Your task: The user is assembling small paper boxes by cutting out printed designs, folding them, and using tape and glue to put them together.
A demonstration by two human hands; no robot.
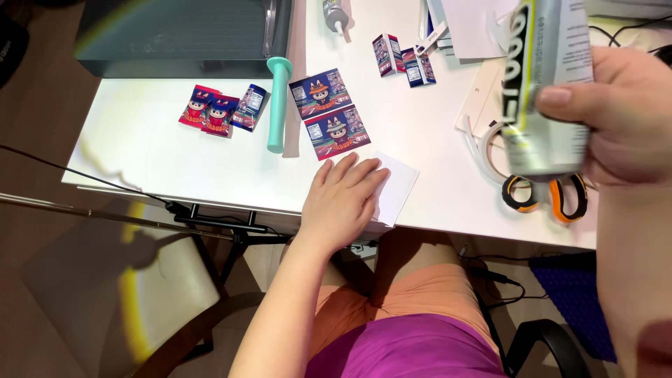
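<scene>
Left hand [341,203] flat on white paper [395,187], right hand [623,115] gripping tube [547,84].

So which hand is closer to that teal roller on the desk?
Left. The left hand lies flat on a white card, just right of the teal roller. The right hand holds a spray can far off to the right.

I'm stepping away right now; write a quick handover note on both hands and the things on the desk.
Left hand: flat, palm down, pressing a white paper piece at the front edge of the white desk.
Right hand: holds a silver spray can raised above the desk, close to the camera.
Nearby: two printed cartoon cards just behind the paper, a teal roller to their left, small folded printed boxes, orange-handled scissors.
Done: the paper is held down. Whether anything has been sprayed cannot be told.
</scene>
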